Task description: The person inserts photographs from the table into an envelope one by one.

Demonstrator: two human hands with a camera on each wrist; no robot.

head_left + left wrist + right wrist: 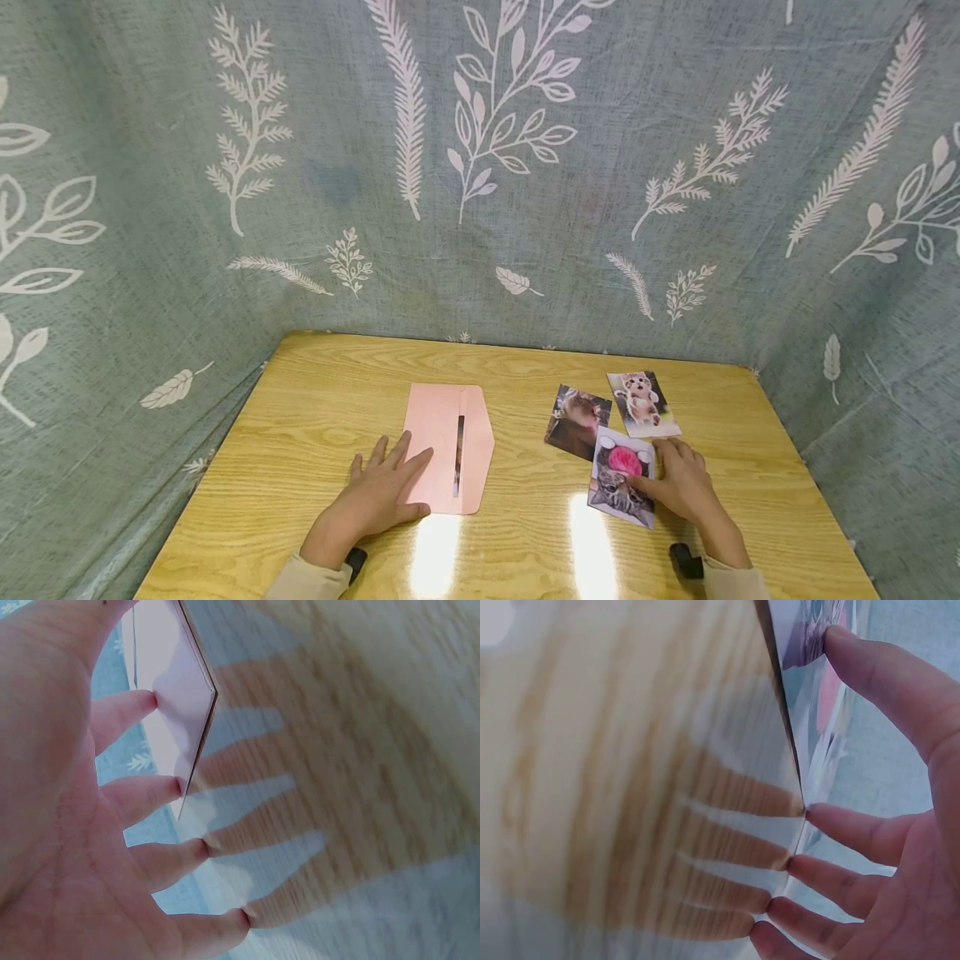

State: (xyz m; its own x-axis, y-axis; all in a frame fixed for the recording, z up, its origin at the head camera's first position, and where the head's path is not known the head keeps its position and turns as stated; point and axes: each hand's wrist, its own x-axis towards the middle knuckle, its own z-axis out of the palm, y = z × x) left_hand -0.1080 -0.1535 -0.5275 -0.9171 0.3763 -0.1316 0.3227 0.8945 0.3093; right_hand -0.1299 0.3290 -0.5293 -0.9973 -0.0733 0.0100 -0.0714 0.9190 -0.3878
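My left hand (372, 490) rests with spread fingers at the left side of a pink envelope (435, 417). In the left wrist view, two fingertips touch the envelope (180, 682) and the others press on the table. The envelope's flap points right, and a dark strip of a picture shows through its slit. My right hand (684, 486) has its thumb on a photo of a kitten with a pink ball (621, 479). The index fingertip meets that photo's corner in the right wrist view; the remaining fingertips stand on the table.
A dark brown photo (576, 421) lies partly under the kitten photo's upper left corner. Behind it is another photo (643, 403) of a light kitten. The wooden table (330, 392) ends at a green leaf-patterned curtain (465, 267), which also hangs at both sides.
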